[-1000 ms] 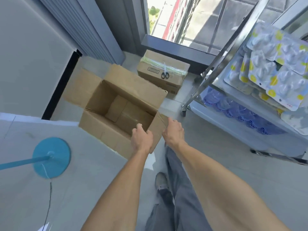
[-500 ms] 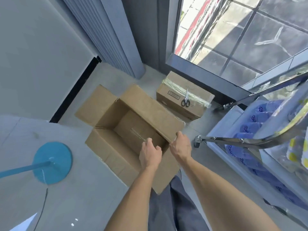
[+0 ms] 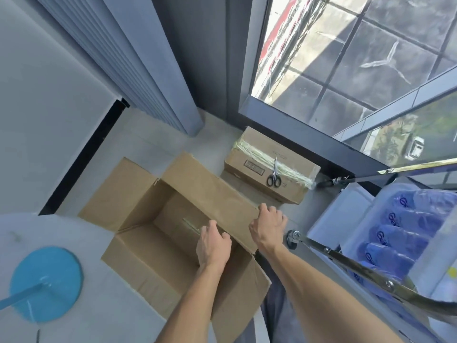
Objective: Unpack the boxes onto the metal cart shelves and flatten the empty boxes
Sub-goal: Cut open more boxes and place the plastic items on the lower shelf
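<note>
We have both hands on the near-right corner of the empty open box — a grip, we judge, for pulling it out of square to flatten it. Our left hand curls over the near wall's rim, fingers inside; our right hand clamps the right flap's edge. The box sits on the floor just ahead. Beyond it, a taped box carries scissors; the metal cart stands right.

High-rise stockroom: cart, sealed carton.
</note>
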